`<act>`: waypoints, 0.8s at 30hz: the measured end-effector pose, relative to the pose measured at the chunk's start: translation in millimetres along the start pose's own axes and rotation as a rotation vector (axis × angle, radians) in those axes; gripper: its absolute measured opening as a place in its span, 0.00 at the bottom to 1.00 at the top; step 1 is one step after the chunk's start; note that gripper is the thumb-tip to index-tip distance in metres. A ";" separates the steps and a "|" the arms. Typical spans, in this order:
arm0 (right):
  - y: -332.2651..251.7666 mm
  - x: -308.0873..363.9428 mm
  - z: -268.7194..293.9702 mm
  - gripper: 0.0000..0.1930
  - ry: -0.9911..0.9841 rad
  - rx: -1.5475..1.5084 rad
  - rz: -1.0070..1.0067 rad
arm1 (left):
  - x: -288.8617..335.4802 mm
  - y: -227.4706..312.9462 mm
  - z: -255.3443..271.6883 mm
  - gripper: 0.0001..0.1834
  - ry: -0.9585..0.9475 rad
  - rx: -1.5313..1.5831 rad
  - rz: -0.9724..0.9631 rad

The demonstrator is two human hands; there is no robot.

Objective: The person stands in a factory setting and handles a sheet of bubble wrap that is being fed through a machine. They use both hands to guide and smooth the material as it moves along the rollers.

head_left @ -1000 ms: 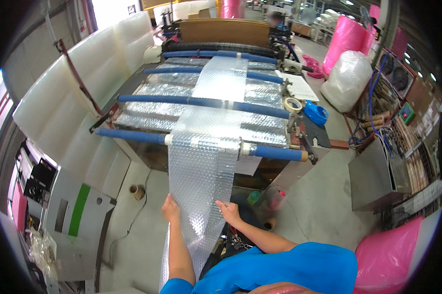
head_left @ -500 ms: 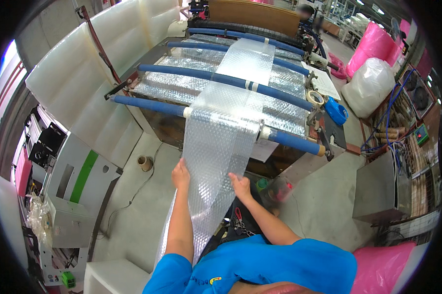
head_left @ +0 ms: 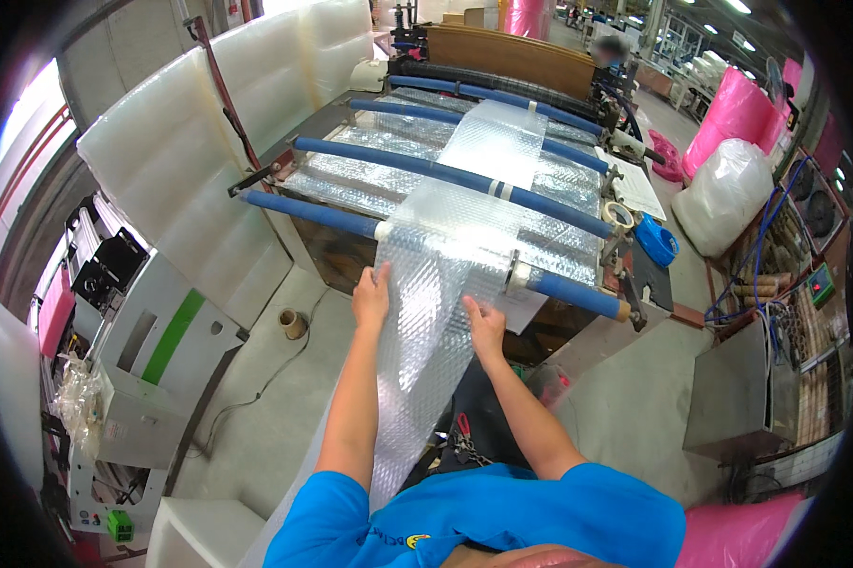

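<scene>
A long strip of clear bubble wrap runs over the blue rollers of a machine and hangs down toward me. My left hand grips its left edge just below the front blue roller. On the opposite edge, my right hand pinches the film with the thumb on top. Between the two hands the sheet is creased and shiny. Its lower end passes down beside my left arm and out of sight behind my blue sleeve.
More blue rollers cross the machine over silvery film. A tape roll and a blue tape dispenser sit at its right side. Wrapped white panels stand at left. A cardboard core and a cable lie on the floor.
Both hands have moved up along the bubble wrap, closer to the front roller. The whole view has shifted slightly, with the machine now a little farther right.
</scene>
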State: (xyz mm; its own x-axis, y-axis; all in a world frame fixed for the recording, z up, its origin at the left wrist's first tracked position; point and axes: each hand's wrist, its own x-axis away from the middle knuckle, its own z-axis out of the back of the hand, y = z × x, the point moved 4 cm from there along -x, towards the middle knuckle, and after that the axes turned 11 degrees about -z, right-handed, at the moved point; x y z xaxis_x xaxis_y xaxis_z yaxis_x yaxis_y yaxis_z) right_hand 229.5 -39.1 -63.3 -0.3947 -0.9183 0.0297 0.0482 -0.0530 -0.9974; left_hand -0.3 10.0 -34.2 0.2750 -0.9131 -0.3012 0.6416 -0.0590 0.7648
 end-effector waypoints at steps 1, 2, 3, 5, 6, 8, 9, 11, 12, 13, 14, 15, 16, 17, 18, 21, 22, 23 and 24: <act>7.5 7.3 -0.9 0.19 -0.017 0.050 -0.002 | 13.1 -4.0 3.7 0.28 -0.010 0.010 -0.011; 16.2 16.7 0.6 0.19 -0.031 0.103 -0.005 | 28.1 -13.0 5.7 0.27 -0.024 0.036 0.008; 24.5 26.0 1.7 0.19 -0.046 0.155 -0.007 | 44.6 -24.8 7.3 0.27 -0.036 0.062 0.027; 47.6 46.7 2.7 0.18 -0.106 0.176 -0.079 | 78.3 -60.2 9.3 0.26 0.003 0.040 0.000; 56.4 51.0 2.2 0.18 -0.128 0.185 -0.118 | 89.2 -69.1 16.6 0.24 -0.122 -0.061 0.051; 51.1 62.6 0.0 0.18 -0.176 0.126 -0.169 | 94.6 -78.9 54.7 0.20 -0.165 -0.296 0.029; 49.1 66.2 -0.6 0.18 -0.195 0.099 -0.194 | 88.2 -81.9 78.5 0.18 -0.087 -0.423 -0.053; 62.6 61.2 4.4 0.18 -0.185 0.123 -0.202 | 74.2 14.5 168.4 0.12 0.328 -0.348 -0.194; 66.7 59.7 3.0 0.18 -0.186 0.122 -0.198 | 78.7 43.7 217.7 0.10 0.521 -0.082 -0.361; 67.1 58.2 0.9 0.18 -0.192 0.123 -0.192 | 105.8 69.7 259.7 0.10 0.777 0.050 -0.625; 63.0 59.6 0.4 0.18 -0.201 0.112 -0.211 | 136.6 95.7 297.8 0.10 1.018 0.126 -0.961; 61.6 62.2 -1.7 0.18 -0.224 0.108 -0.201 | 172.7 118.0 333.8 0.10 1.223 0.085 -1.239; 60.8 60.2 -1.9 0.18 -0.223 0.094 -0.188 | 181.3 121.6 346.2 0.11 1.277 0.094 -1.241; 60.1 58.5 -1.7 0.18 -0.221 0.079 -0.175 | 187.4 121.8 355.4 0.14 1.330 0.104 -1.243; 60.9 58.2 0.2 0.18 -0.206 0.075 -0.188 | 176.1 115.7 350.4 0.14 1.368 0.067 -1.181; 61.9 53.8 -2.9 0.17 -0.205 0.056 -0.174 | 87.0 33.6 286.5 0.15 1.050 -0.232 -0.396; 68.0 50.3 -3.3 0.17 -0.216 0.053 -0.153 | 64.7 -14.5 254.4 0.14 0.630 -0.482 0.050; 68.5 51.2 -3.2 0.17 -0.250 0.056 -0.131 | 60.0 -117.9 218.3 0.13 0.241 -0.653 0.409; 63.3 54.9 -7.5 0.17 -0.261 0.060 -0.173 | 113.0 -237.5 181.4 0.14 -0.130 -0.650 0.632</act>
State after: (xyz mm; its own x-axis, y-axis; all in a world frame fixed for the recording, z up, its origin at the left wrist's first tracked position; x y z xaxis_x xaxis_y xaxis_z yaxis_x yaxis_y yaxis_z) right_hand 204.0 -89.9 -125.3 -0.1537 -0.9627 0.2225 0.0578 -0.2335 -0.9706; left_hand -251.5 -152.3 -146.6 0.6545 -0.7389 0.1604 0.6868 0.6697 0.2824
